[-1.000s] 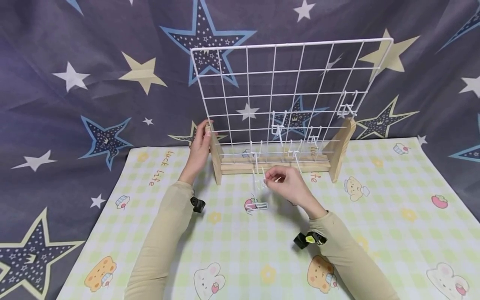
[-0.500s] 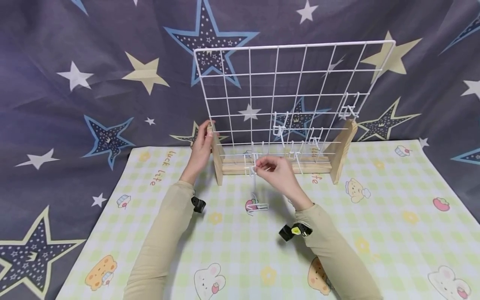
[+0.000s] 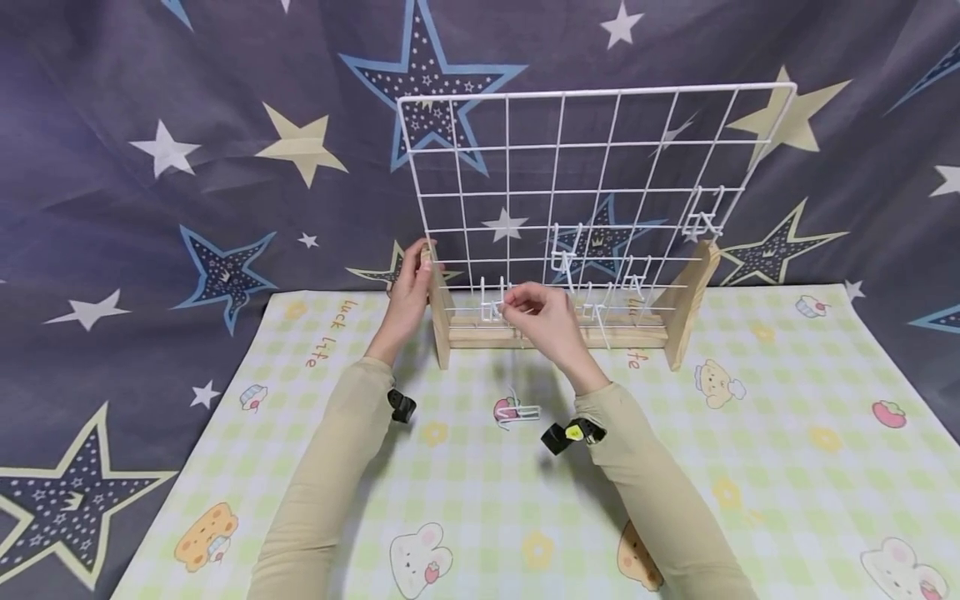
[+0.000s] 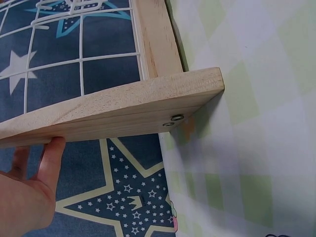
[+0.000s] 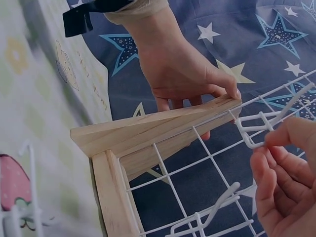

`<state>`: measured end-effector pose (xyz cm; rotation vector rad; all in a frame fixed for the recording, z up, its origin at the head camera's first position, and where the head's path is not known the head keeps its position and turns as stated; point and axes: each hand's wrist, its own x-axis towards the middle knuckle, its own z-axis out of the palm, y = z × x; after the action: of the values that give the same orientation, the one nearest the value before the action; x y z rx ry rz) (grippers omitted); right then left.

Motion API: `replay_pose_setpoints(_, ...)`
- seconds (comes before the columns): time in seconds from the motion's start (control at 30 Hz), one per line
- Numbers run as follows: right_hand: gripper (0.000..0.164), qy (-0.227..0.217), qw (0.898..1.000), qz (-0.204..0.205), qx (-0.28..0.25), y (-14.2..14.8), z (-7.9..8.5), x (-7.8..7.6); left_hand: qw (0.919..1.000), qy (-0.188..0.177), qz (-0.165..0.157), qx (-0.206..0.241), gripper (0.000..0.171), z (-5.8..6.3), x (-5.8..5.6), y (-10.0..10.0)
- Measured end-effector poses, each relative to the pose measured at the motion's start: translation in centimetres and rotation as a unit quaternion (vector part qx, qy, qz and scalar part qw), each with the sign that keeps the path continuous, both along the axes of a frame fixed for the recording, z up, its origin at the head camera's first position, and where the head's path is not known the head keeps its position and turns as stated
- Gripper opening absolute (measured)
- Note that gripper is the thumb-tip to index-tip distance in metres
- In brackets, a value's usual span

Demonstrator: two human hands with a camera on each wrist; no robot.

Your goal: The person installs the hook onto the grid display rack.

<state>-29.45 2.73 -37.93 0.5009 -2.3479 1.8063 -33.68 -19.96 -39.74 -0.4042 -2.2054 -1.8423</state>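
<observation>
A white wire grid panel [image 3: 555, 168] stands upright in a wooden base [image 3: 480, 337]. At its left end, my left hand [image 3: 408, 292] holds the top of the wooden side piece [image 3: 440, 329], thumb on one face and fingers behind it. My right hand [image 3: 547, 325] pinches a white wire hook [image 5: 252, 131] between thumb and forefinger. That hook overlaps the lower left part of the grid in the head view, its two prongs pointing up. In the right wrist view, another white hook [image 5: 207, 215] sits on the grid close to my right fingers.
More white hooks hang on the grid, one at the centre [image 3: 564, 260] and one far right [image 3: 700, 222]. A loose wire hook [image 3: 519, 413] lies on the checked tablecloth [image 3: 465, 492] in front of the base. Behind the grid hangs a dark star-patterned curtain [image 3: 225, 75].
My right hand has moved forward and slightly left, carrying the pinched hook from in front of the base up to the grid. My left hand keeps its hold on the side piece.
</observation>
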Motion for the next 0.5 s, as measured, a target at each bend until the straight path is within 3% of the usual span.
replay_pose_setpoints(0.5, 0.009, 0.001, 0.997, -0.072, -0.036, -2.0, 0.7, -3.0, 0.9996, -0.021, -0.010, 0.014, 0.042, 0.2, 0.2, -0.2)
